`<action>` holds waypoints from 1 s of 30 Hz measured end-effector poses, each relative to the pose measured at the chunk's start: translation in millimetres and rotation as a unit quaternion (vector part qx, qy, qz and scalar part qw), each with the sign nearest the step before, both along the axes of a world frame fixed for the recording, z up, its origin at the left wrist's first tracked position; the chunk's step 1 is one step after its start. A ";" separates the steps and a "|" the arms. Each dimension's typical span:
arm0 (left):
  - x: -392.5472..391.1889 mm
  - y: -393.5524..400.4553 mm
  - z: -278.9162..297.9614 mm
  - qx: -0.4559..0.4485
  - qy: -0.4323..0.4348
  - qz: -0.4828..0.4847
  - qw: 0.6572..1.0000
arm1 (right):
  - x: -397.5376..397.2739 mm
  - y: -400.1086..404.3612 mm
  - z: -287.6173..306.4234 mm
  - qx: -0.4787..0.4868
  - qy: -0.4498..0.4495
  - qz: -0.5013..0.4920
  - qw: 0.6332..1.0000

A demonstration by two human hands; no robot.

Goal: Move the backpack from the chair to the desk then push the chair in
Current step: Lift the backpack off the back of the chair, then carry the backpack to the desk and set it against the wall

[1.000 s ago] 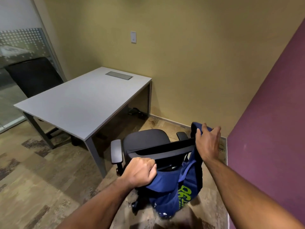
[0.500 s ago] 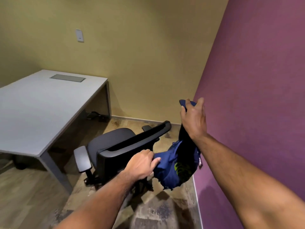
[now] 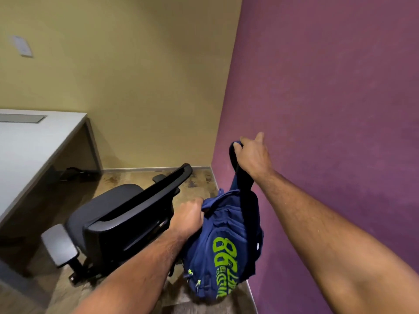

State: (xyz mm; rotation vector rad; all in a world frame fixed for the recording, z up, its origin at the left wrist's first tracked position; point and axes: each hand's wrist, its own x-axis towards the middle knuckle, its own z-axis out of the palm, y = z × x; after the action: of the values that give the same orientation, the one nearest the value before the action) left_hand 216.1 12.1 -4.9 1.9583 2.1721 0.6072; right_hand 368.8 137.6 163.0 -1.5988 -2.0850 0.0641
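Note:
A navy backpack with lime-green lettering hangs in the air to the right of the black office chair, clear of its backrest. My right hand grips a dark shoulder strap and holds it up. My left hand is closed on the fabric at the top of the backpack. The chair stands pulled out from the white desk, which fills the left edge of the view. Its seat is bare.
A purple wall stands close on the right, just beside the backpack. A yellow wall closes the far side. Dark cables lie on the floor under the desk. Patterned floor shows between the chair and the walls.
The backpack has come off the chair's backrest and now hangs free to its right, lifted by both hands. My view has swung right, so less of the desk shows.

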 end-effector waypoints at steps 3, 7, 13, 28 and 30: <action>6.0 3.5 -4.1 0.009 -0.010 -0.039 0.999 | 27.8 8.4 -15.6 -0.169 -0.100 0.063 0.978; 8.5 2.2 -7.8 0.007 0.014 -0.085 0.996 | 51.7 -3.4 -46.0 -0.380 -0.160 0.214 0.885; -2.8 -2.7 -3.7 0.006 0.042 -0.135 0.990 | 66.9 -14.8 -136.8 -0.500 -0.174 0.173 0.831; -32.6 44.5 5.3 0.023 0.021 -0.109 0.994 | 45.4 -15.1 -127.3 -0.276 -0.104 0.115 0.948; -31.6 63.2 8.6 0.023 0.017 -0.112 0.993 | 47.8 -2.1 -124.8 -0.249 -0.099 0.110 0.957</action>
State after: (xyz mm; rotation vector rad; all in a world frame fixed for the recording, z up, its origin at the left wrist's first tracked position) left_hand 184.6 75.2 3.7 2.2111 1.9326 0.5958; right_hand 416.6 135.5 38.2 -1.6902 -2.5423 0.5713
